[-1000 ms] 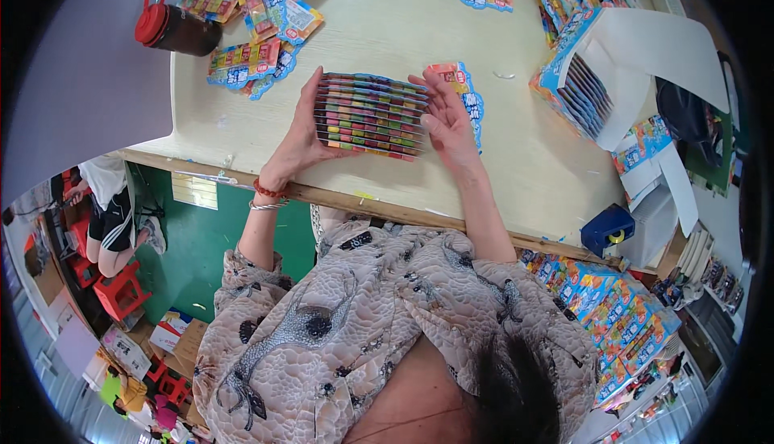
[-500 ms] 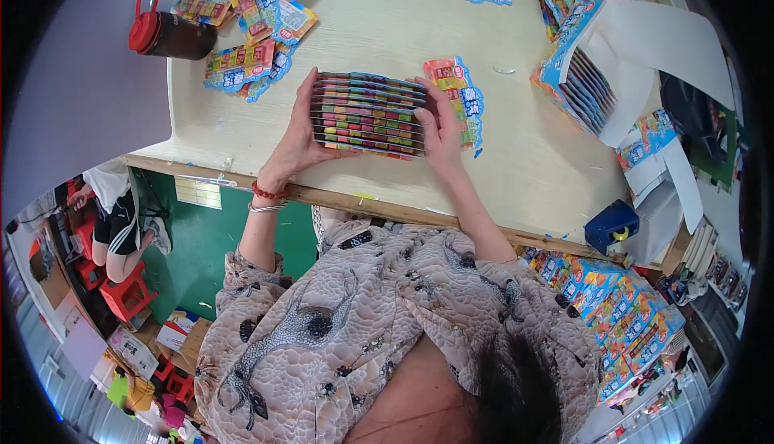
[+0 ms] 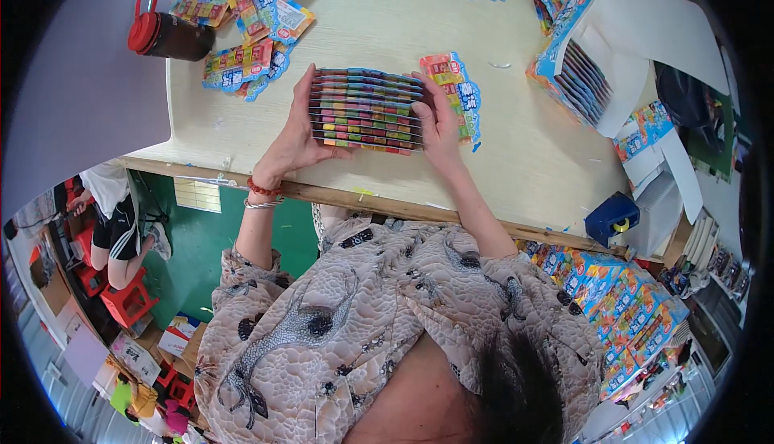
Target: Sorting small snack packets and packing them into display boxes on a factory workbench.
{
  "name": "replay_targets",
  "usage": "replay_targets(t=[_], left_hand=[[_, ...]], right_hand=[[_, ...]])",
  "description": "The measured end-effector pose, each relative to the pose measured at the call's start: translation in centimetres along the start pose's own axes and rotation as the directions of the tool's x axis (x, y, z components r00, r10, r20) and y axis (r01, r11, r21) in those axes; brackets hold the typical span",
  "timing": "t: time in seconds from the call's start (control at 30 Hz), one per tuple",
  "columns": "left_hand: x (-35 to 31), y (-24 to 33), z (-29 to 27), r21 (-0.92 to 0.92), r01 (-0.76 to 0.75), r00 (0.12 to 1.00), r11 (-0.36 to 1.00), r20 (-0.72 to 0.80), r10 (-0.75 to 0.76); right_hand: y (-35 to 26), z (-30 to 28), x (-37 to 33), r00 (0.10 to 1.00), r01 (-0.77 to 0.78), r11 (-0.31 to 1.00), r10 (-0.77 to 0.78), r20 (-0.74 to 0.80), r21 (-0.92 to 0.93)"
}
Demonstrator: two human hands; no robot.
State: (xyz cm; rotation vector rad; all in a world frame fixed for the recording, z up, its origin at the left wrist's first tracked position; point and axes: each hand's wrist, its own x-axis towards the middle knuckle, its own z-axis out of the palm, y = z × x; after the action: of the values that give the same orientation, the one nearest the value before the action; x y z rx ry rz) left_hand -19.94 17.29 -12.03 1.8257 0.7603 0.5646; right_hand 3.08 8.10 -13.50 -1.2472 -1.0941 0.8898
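Between my two hands is a stack of candy blister packs (image 3: 367, 112), held on edge over the near part of the table. My left hand (image 3: 297, 133) grips the stack's left end, its thumb along the near side. At the right end my right hand (image 3: 438, 125) is closed on it, with the thumb bent over the packs. Rows of coloured candy pieces show between the card edges. A single candy pack (image 3: 463, 97) lies flat on the table just beyond my right hand, partly hidden by it.
Loose candy packs (image 3: 256, 8) are heaped at the far left, beside a dark bottle (image 3: 181, 37) with a red lid. An open display box (image 3: 576, 65) holding packs stands at the right. A blue tape dispenser (image 3: 611, 218) sits at the table's near right corner. Filled boxes (image 3: 629, 307) are stacked below.
Both hands keep the same hold on the stack. The whole view has shifted very slightly; nothing was taken up or let go.
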Motion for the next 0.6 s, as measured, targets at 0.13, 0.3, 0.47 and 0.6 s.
replay_targets(t=[0.13,0.3,0.47,0.6], left_hand=[[0.4,0.2,0.1,0.045,-0.019,1.0,0.999,-0.006,0.02],[1.0,0.7,-0.3,-0.017,-0.027,0.999,0.999,-0.036,0.026],[1.7,1.4,-0.3,-0.052,-0.044,0.999,0.998,0.01,0.045],[0.7,-0.2,-0.1,-0.089,-0.029,0.999,0.996,0.013,0.031]], right_hand=[[0.3,0.0,-0.1,1.0,0.007,1.0,-0.007,0.0,-0.019],[-0.7,-0.5,0.3,0.988,-0.147,0.983,0.142,0.058,0.107],[-4.3,-4.1,2.6,0.918,-0.044,0.981,0.113,0.381,-0.188],[-7.1,-2.4,3.7,0.822,0.343,0.709,0.091,0.562,-0.616]])
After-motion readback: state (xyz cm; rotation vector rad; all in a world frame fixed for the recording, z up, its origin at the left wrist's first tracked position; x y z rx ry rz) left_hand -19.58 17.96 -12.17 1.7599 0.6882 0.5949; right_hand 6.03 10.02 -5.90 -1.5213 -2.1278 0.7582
